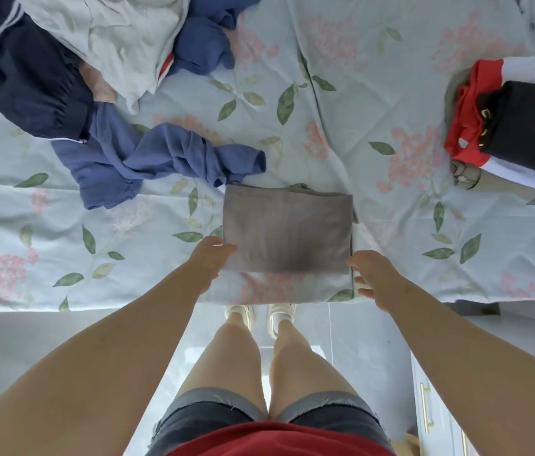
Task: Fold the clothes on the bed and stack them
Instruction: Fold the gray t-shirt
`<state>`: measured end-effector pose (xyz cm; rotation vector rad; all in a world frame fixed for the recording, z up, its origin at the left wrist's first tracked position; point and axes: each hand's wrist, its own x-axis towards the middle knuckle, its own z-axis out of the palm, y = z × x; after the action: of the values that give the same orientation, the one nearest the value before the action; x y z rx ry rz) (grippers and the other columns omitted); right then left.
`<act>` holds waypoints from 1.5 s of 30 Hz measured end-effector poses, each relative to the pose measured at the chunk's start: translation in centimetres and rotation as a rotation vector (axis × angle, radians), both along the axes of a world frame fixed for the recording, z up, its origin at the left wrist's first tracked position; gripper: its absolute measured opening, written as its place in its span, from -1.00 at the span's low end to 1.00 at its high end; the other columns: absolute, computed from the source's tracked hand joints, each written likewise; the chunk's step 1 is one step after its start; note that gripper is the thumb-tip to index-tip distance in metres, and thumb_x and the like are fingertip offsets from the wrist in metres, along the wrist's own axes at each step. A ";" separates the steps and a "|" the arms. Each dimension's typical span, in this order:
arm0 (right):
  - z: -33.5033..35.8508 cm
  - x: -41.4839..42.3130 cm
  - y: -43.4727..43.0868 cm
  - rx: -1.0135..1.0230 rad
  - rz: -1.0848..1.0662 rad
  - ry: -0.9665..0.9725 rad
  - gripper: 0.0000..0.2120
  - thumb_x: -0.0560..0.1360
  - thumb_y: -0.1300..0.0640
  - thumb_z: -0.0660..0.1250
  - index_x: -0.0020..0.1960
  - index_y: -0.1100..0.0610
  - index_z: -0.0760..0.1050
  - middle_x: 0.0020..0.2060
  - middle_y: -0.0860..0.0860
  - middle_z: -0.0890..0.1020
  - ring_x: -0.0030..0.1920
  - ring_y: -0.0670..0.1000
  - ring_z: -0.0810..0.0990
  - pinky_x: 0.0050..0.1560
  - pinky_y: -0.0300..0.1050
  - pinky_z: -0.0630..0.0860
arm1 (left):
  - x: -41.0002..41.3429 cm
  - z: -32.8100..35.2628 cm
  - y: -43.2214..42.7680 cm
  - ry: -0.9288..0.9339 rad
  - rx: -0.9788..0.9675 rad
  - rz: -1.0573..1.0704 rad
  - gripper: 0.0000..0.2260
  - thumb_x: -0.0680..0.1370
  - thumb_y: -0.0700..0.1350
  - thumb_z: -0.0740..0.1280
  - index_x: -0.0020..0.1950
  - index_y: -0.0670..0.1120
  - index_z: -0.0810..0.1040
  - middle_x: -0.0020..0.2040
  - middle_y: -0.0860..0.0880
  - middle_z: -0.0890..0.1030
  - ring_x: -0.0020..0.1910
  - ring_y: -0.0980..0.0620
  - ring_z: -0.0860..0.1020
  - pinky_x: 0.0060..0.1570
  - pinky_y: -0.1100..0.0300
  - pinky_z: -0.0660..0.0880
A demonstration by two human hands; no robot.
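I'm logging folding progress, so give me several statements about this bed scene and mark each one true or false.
1. A grey garment lies folded into a rectangle near the edge of the bed. True.
2. The blue garment is neatly folded. False: it lies crumpled to the left of the grey garment.
3. At the right, a black garment lies on top of a red garment. True.
4. Both hands rest on the black garment. False: the left hand and the right hand are each at a near corner of the grey garment.
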<state>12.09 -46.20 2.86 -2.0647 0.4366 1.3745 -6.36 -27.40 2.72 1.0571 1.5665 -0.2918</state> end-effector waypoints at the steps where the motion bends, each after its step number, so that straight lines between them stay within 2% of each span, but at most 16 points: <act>1: -0.7 0.3 0.4 0.008 0.011 0.003 -0.82 0.54 0.23 0.24 0.13 0.19 0.43 0.22 0.27 0.48 0.06 0.15 0.50 0.22 0.11 0.43 | 0.4 -0.6 0.3 0.012 0.024 -0.006 -0.65 0.55 -0.13 0.32 0.32 -0.09 0.38 -0.07 -0.04 0.44 -0.14 0.00 0.41 -0.15 0.15 0.34; 4: -3.1 1.0 1.4 0.070 -0.005 0.007 -0.73 0.52 0.20 0.29 0.19 0.16 0.37 -0.01 0.15 0.56 -0.16 0.01 0.49 -0.19 -0.13 0.44 | 1.4 -2.8 1.0 0.043 0.058 -0.022 -0.48 0.53 -0.10 0.35 0.45 -0.09 0.25 0.10 -0.06 0.42 0.01 -0.02 0.41 -0.02 0.13 0.32; 7: -5.7 1.4 2.2 0.070 -0.001 0.004 -0.62 0.51 0.16 0.33 0.28 0.22 0.37 0.02 0.10 0.57 -0.18 -0.01 0.56 -0.29 -0.21 0.42 | 2.1 -5.3 1.3 0.086 0.055 0.010 -0.30 0.49 -0.03 0.40 0.51 -0.09 0.11 0.29 -0.08 0.37 0.18 -0.09 0.42 0.07 0.07 0.36; 9: -7.0 1.7 2.7 0.078 -0.033 0.004 -0.60 0.49 0.15 0.37 0.29 0.22 0.39 0.06 0.10 0.60 -0.21 -0.03 0.59 -0.39 -0.25 0.45 | 3.0 -6.6 1.2 0.088 0.037 0.086 -0.18 0.32 0.09 0.48 0.46 -0.10 0.17 0.30 -0.08 0.40 0.20 -0.13 0.45 0.16 -0.02 0.44; 11: -8.1 2.1 3.1 0.080 -0.087 -0.031 -0.53 0.46 0.14 0.42 0.32 0.19 0.39 0.11 0.09 0.60 -0.12 0.04 0.63 -0.32 -0.18 0.53 | 3.6 -7.6 1.3 0.115 0.047 0.106 -0.10 0.13 0.19 0.48 0.37 -0.10 0.26 0.24 -0.07 0.43 0.15 -0.14 0.48 0.16 -0.11 0.48; 13: -8.7 2.3 3.4 0.102 -0.105 -0.064 -0.49 0.44 0.16 0.44 0.34 0.18 0.39 0.13 0.11 0.60 -0.04 0.11 0.64 -0.20 -0.07 0.58 | 3.6 -8.5 1.6 0.109 0.049 0.105 -0.15 0.15 0.18 0.53 0.31 -0.13 0.30 0.19 -0.05 0.45 0.13 -0.12 0.49 0.15 -0.10 0.50; 15: -8.9 2.2 3.6 0.110 -0.094 -0.081 -0.53 0.44 0.20 0.44 0.30 0.20 0.40 0.10 0.10 0.60 -0.05 0.09 0.63 -0.16 -0.05 0.58 | 3.7 -9.0 1.9 0.062 -0.013 0.136 -0.27 0.25 0.13 0.57 0.27 -0.17 0.39 0.15 -0.07 0.54 0.09 -0.11 0.55 0.14 -0.06 0.52; 17: -8.7 1.9 3.6 0.102 -0.086 -0.050 -0.58 0.44 0.22 0.44 0.26 0.23 0.42 0.09 0.11 0.59 -0.02 0.10 0.61 -0.04 0.01 0.58 | 3.6 -8.8 2.2 -0.012 -0.128 0.169 -0.42 0.31 0.07 0.56 0.20 -0.17 0.50 0.08 -0.08 0.62 0.02 -0.10 0.60 0.10 -0.03 0.55; 20: -7.7 1.4 3.8 0.094 -0.063 0.017 -0.63 0.46 0.20 0.42 0.23 0.24 0.46 0.07 0.12 0.60 0.05 0.16 0.60 0.11 0.06 0.54 | 3.4 -7.4 2.7 -0.076 -0.197 0.155 -0.58 0.38 0.00 0.53 0.14 -0.13 0.53 0.01 -0.08 0.64 -0.02 -0.08 0.62 0.08 -0.01 0.56; 25: -3.1 0.7 4.1 0.208 -0.165 -0.028 -0.86 0.51 0.19 0.35 0.07 0.12 0.49 -0.04 0.06 0.62 -0.11 0.05 0.61 -0.08 -0.05 0.55 | 2.7 -3.4 4.1 -0.128 -0.154 0.140 -0.60 0.38 -0.02 0.51 0.15 -0.11 0.52 0.03 -0.08 0.63 0.00 -0.10 0.60 0.06 0.00 0.53; 28: 0.6 1.0 3.8 0.283 -0.213 -0.044 -0.89 0.53 0.19 0.32 0.06 0.12 0.50 -0.11 0.03 0.64 -0.15 0.01 0.62 -0.18 -0.12 0.56 | 3.4 -0.2 5.0 -0.179 -0.101 0.076 -0.58 0.39 0.00 0.51 0.17 -0.11 0.52 0.04 -0.06 0.63 0.02 -0.09 0.58 0.14 -0.01 0.50; 30: 2.7 1.8 3.4 0.310 -0.249 -0.086 -0.89 0.54 0.19 0.31 0.07 0.13 0.50 -0.13 0.00 0.63 -0.15 0.00 0.62 -0.21 -0.15 0.53 | 4.9 2.1 5.3 -0.216 -0.063 0.031 -0.59 0.40 0.00 0.50 0.16 -0.10 0.49 0.03 -0.04 0.61 0.02 -0.08 0.57 0.12 0.01 0.49; 34: 6.3 4.2 1.6 0.338 -0.345 -0.176 -0.94 0.54 0.17 0.31 0.01 0.12 0.50 -0.14 0.02 0.62 -0.16 0.01 0.60 -0.22 -0.14 0.50 | 9.4 6.2 4.6 -0.313 0.000 -0.043 -0.59 0.42 -0.03 0.48 0.19 -0.11 0.47 -0.02 -0.03 0.59 -0.06 -0.06 0.55 -0.02 0.07 0.46; 37: 8.4 7.0 -0.7 0.352 -0.403 -0.237 -0.92 0.53 0.17 0.33 0.02 0.13 0.51 -0.14 0.01 0.62 -0.15 0.01 0.59 -0.21 -0.15 0.49 | 13.5 8.4 3.0 -0.353 0.018 -0.095 -0.53 0.42 -0.04 0.49 0.25 -0.15 0.46 0.05 -0.10 0.60 0.02 -0.14 0.56 0.07 0.00 0.50; 41: 10.0 12.6 -4.8 0.361 -0.405 -0.282 -0.81 0.53 0.15 0.32 0.13 0.16 0.51 -0.05 0.05 0.64 -0.03 0.09 0.61 0.00 0.00 0.55 | 20.1 10.1 -0.7 -0.399 0.035 -0.124 -0.49 0.39 -0.06 0.51 0.27 -0.18 0.47 0.11 -0.14 0.60 0.07 -0.18 0.57 0.16 -0.09 0.50; 45: 11.2 20.0 -9.5 0.371 -0.415 -0.304 -0.90 0.54 0.15 0.31 0.05 0.12 0.49 -0.13 0.02 0.62 -0.14 0.04 0.59 -0.22 -0.10 0.50 | 27.6 11.1 -5.5 -0.434 0.025 -0.123 -0.62 0.40 -0.08 0.50 0.16 -0.13 0.51 0.00 -0.10 0.63 -0.03 -0.11 0.60 0.04 0.01 0.54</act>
<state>32.05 -55.71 14.05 -1.7161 0.4129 0.8102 21.19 -32.91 13.80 1.1502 1.1216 -0.1136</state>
